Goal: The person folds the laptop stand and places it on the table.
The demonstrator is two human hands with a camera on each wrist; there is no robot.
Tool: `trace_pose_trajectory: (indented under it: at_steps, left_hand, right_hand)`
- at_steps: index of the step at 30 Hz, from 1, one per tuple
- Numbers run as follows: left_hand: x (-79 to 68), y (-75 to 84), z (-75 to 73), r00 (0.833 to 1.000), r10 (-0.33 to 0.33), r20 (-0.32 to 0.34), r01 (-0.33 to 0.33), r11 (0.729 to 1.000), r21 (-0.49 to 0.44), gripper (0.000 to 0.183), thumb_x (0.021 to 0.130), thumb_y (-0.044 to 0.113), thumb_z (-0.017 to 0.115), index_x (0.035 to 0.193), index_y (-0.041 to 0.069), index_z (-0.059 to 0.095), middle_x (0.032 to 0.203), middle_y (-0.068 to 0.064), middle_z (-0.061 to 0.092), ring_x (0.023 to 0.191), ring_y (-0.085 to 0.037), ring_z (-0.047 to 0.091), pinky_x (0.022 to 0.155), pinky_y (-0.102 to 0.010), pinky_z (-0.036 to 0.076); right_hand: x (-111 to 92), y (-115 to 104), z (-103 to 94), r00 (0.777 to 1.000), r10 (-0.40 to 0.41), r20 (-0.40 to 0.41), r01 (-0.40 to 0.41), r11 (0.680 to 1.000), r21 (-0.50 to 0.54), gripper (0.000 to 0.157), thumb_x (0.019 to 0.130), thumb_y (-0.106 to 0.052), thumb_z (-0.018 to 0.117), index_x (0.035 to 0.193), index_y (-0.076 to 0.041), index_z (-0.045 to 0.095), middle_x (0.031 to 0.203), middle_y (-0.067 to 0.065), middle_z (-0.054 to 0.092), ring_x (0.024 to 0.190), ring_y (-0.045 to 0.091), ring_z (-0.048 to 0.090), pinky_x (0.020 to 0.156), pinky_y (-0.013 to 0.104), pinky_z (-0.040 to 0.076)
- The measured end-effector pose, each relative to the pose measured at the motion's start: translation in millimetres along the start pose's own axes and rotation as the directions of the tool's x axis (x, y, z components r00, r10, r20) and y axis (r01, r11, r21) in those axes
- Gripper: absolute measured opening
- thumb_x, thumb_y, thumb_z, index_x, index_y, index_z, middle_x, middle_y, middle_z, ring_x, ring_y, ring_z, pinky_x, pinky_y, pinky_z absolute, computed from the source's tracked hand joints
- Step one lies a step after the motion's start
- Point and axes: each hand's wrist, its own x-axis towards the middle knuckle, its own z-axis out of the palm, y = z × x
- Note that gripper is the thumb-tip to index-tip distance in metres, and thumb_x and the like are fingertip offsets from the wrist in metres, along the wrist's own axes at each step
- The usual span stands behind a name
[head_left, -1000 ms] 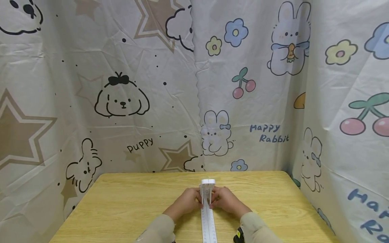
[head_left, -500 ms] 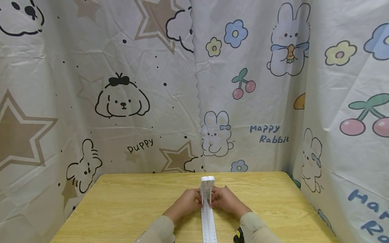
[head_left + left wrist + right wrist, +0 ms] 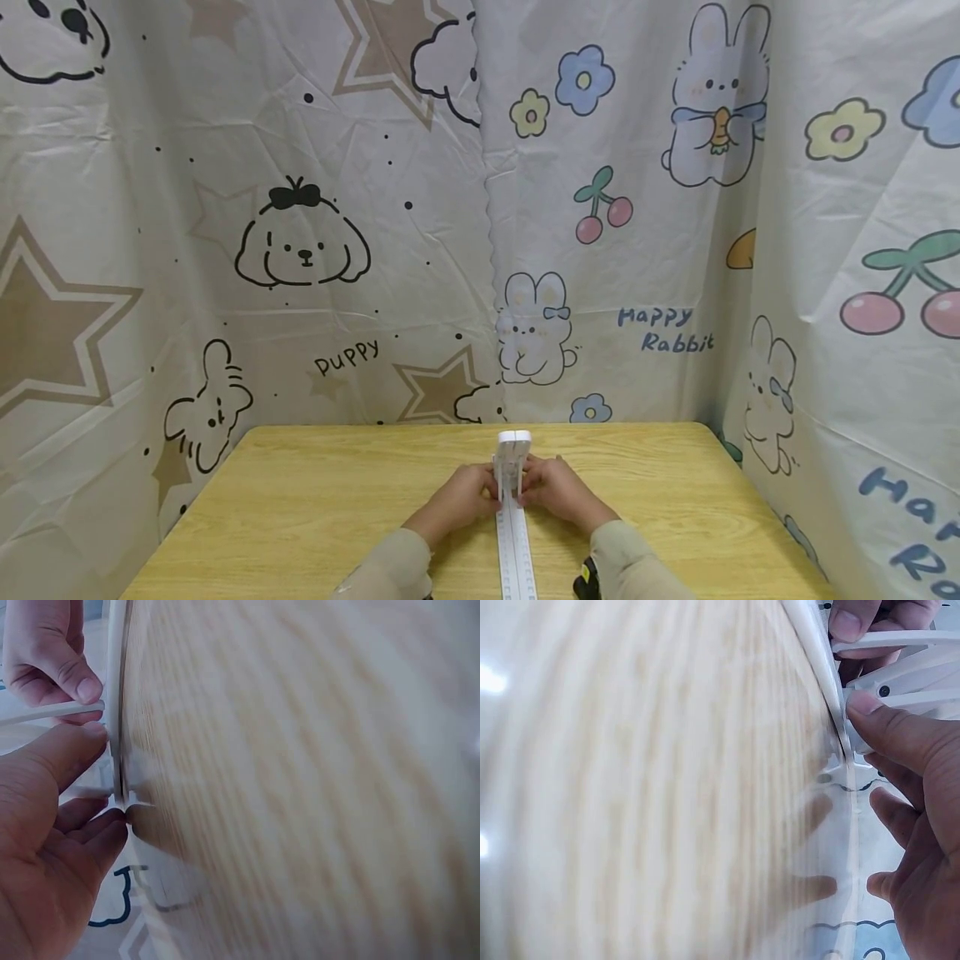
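A white folding stand [image 3: 516, 554] lies lengthwise on the table, two slim notched rails side by side. At its far end a white frame [image 3: 514, 437] stands up with two legs. My left hand [image 3: 468, 493] pinches the left leg low down, near the rails. On the other side my right hand [image 3: 561, 493] holds the right leg the same way. In the right wrist view the right thumb [image 3: 866, 703] presses on the leg's end, while the lower fingers spread out. The left wrist view shows both thumbs close to the rail [image 3: 115, 697].
The yellow wood-grain table [image 3: 315, 500] reaches back to a printed curtain [image 3: 420, 333], which also closes off both sides. By the right sleeve [image 3: 637, 562] is a small black thing [image 3: 587, 581] with a yellow mark.
The top of the white frame has risen slightly. Both hands keep their hold at nearly the same place.
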Motion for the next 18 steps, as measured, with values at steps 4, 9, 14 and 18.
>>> trace_pose_trajectory:
  at_steps: [4,9,14,18]
  left_hand:
    - [-0.5,1.5,-1.6,1.0,-0.007,-0.023,0.007,0.999,-0.033,0.006,0.084,0.004,0.082,0.082,0.008,0.078,0.131,-0.006,0.07,0.121,-0.026,0.065,0.106,-0.043,0.052]
    - [0.4,3.0,-2.0,0.998,-0.004,-0.058,0.001,0.998,-0.063,0.005,0.086,0.001,0.078,0.087,0.006,0.079,0.108,0.0,0.076,0.108,-0.02,0.068,0.098,-0.04,0.056]
    - [1.3,1.9,-1.5,0.996,-0.016,-0.085,0.009,0.997,-0.077,0.005,0.085,0.002,0.078,0.087,0.006,0.08,0.105,0.0,0.077,0.105,-0.02,0.069,0.094,-0.04,0.057]
    - [2.2,2.1,-1.7,0.993,-0.071,-0.093,0.062,0.994,-0.093,0.003,0.088,0.009,0.079,0.087,0.006,0.08,0.113,-0.005,0.077,0.108,-0.024,0.069,0.093,-0.041,0.058]
  right_hand:
    - [-0.4,-0.2,0.8,1.0,0.005,-0.014,-0.004,1.0,0.013,0.008,0.077,-0.01,0.087,0.08,-0.012,0.08,0.14,0.013,0.062,0.141,0.039,0.048,0.112,0.083,0.008]
    - [-1.5,-2.0,1.5,1.0,0.003,-0.021,-0.003,1.0,0.007,0.008,0.077,-0.009,0.087,0.083,-0.01,0.081,0.138,0.012,0.064,0.14,0.039,0.048,0.111,0.084,0.009]
    - [0.6,-1.2,1.9,0.999,0.023,-0.028,-0.023,1.0,-0.004,0.01,0.079,-0.011,0.086,0.088,-0.012,0.083,0.134,0.008,0.068,0.14,0.037,0.05,0.112,0.083,0.01]
    - [2.3,0.1,2.4,0.998,0.031,-0.046,-0.031,1.0,-0.001,0.009,0.081,-0.011,0.085,0.09,-0.012,0.083,0.122,0.005,0.075,0.127,0.032,0.063,0.115,0.067,0.033]
